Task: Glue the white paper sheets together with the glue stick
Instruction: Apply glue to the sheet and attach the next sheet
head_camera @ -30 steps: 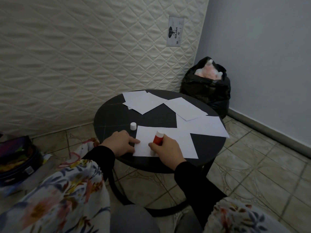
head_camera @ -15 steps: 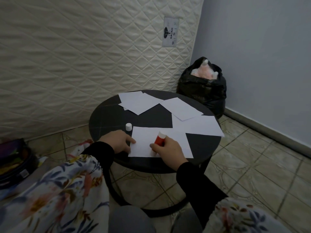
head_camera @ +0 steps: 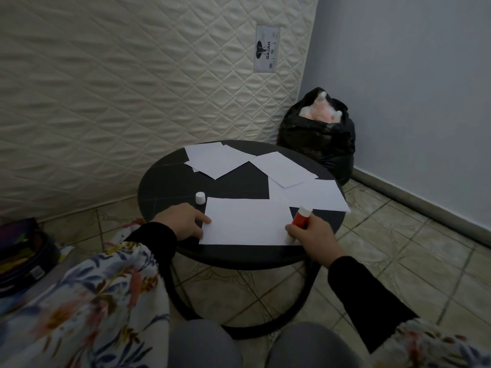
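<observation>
At the near edge of the round table (head_camera: 159, 181), the left hand (head_camera: 183, 221) presses fingertips on the near sheet (head_camera: 247, 221); the right hand (head_camera: 313, 235) grips the glue stick (head_camera: 301, 217) at its right corner. Light pinning could let paper drag and wrinkle

This looks like a room in a home. A quilted mattress (head_camera: 132, 102) stands upright against the wall, beside a stuffed black bag (head_camera: 317, 139), and a small round table (head_camera: 170, 181) sits on a tiled floor (head_camera: 398, 248).
</observation>
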